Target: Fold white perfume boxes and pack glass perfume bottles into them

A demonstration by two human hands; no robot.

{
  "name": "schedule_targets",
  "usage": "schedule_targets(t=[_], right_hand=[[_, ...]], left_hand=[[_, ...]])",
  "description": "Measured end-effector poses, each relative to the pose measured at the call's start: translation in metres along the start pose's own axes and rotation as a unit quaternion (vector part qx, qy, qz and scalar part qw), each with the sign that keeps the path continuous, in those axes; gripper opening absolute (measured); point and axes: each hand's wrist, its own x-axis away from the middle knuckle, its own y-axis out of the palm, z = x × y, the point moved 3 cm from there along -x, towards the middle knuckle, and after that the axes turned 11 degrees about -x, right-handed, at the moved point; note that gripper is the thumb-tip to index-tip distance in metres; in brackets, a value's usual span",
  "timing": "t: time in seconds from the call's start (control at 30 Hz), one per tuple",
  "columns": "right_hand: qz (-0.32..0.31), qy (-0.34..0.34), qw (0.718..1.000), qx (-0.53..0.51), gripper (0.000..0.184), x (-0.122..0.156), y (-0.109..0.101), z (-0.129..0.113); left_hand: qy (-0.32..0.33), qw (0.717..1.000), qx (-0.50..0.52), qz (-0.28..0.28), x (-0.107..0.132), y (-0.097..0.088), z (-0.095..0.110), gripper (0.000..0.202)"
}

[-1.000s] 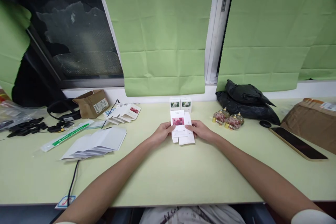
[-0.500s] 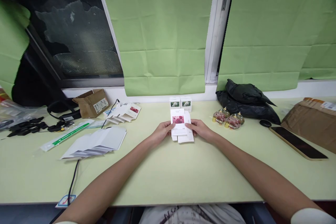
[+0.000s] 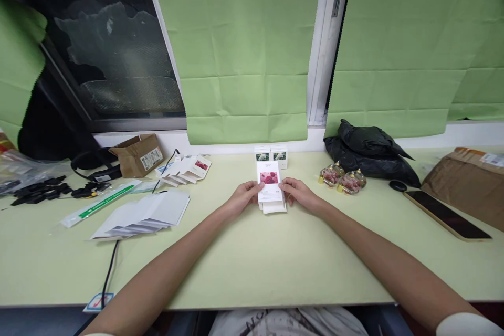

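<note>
Between my two hands is a small white carton [image 3: 270,193] with a pink flower picture on its front and loose flaps at its lower end. The fingers of my left hand [image 3: 244,197] grip its left edge, thumb on the front. On the opposite edge my right hand [image 3: 301,193] pinches it the same way. Just behind it stand two white boxes [image 3: 279,156] with white-flower pictures, side by side. To the left, flattened white cartons [image 3: 145,212] lie fanned out, and a smaller fan of flower-print cartons [image 3: 192,169] lies beyond them.
Ornate gold-and-pink glass bottles [image 3: 343,178] stand at right before black plastic bags [image 3: 370,152]. A phone [image 3: 444,214] lies beside a brown parcel [image 3: 468,184]. At left are an open cardboard box [image 3: 137,156], a green-striped packet [image 3: 104,202] and a black cable [image 3: 110,273].
The carton's right side has been drawn inward, so it looks narrower and squared up rather than flat and skewed. Both hands keep hold of it and have barely shifted.
</note>
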Motion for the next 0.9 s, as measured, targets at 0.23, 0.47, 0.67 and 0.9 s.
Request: schedule_targets(t=[0.23, 0.47, 0.67, 0.9], right_hand=[[-0.012, 0.011, 1.000, -0.009, 0.047, 0.003, 0.002, -0.003], [-0.038, 0.011, 0.999, -0.031, 0.043, 0.003, 0.000, -0.002], [-0.034, 0.007, 0.999, -0.027, 0.044, 0.004, 0.000, -0.002], [0.017, 0.021, 0.999, -0.047, 0.041, -0.004, -0.005, 0.005]], left_hand=[[-0.002, 1.000, 0.001, 0.015, -0.002, 0.000, -0.002, 0.049], [-0.001, 1.000, -0.002, 0.025, -0.002, 0.000, -0.002, 0.051], [-0.006, 0.999, -0.022, 0.041, -0.001, 0.001, -0.002, 0.054], [0.105, 0.969, -0.211, 0.079, 0.004, -0.010, 0.003, 0.063]])
